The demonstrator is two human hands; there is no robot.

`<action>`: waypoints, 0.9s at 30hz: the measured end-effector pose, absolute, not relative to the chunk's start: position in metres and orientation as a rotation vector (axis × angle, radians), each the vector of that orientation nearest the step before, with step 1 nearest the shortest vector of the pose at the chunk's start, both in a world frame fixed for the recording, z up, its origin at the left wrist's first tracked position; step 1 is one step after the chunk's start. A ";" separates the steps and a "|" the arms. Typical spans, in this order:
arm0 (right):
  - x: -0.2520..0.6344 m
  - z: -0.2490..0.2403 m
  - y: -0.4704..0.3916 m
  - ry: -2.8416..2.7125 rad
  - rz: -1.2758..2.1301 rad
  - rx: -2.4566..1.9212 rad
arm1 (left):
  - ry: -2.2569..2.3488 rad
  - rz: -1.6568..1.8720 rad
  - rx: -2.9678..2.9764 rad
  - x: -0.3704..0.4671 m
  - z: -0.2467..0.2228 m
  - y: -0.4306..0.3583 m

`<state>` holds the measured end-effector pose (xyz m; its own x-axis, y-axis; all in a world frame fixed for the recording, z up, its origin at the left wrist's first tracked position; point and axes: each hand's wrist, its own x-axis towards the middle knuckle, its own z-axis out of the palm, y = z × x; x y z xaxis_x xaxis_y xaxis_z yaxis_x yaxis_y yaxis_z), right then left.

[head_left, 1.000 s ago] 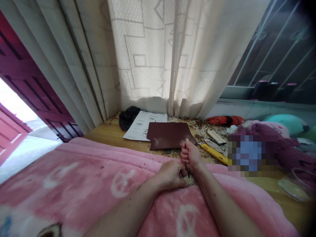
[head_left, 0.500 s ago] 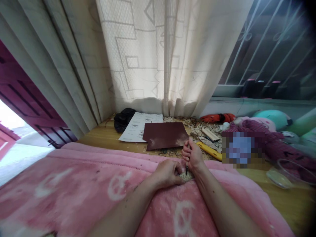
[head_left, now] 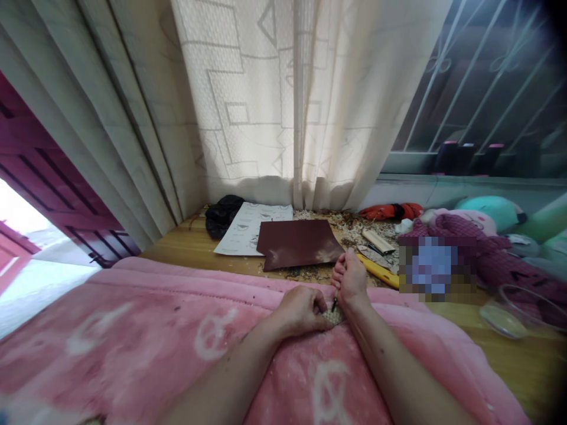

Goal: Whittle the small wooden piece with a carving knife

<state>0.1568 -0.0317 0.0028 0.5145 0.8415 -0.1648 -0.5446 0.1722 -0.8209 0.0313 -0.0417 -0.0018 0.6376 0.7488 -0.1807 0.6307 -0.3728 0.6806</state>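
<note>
Head view: a small pale gridded piece [head_left: 332, 317] lies on the pink blanket [head_left: 150, 336], near its far edge. The left hand [head_left: 300, 310] pinches it between thumb and bent fingers, apparently to steady it for the dark-tipped tool [head_left: 334, 304] gripped in the curled right hand [head_left: 353, 280]. Beyond that edge, a brown sheet [head_left: 301, 242] lies on the table [head_left: 190, 249], seemingly within reach.

The right hand [head_left: 352, 280] hides most of a slim tool [head_left: 334, 304]; the left hand [head_left: 302, 309] partly covers a gridded piece [head_left: 332, 317].
</note>
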 end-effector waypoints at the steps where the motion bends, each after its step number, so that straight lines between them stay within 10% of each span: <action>1: 0.157 0.002 -0.032 -0.363 0.994 -0.982 | 1.072 0.199 2.111 0.031 -0.002 -0.041; 27: 0.149 0.006 -0.037 -0.521 0.701 -1.085 | 1.087 0.153 2.139 0.031 -0.003 -0.040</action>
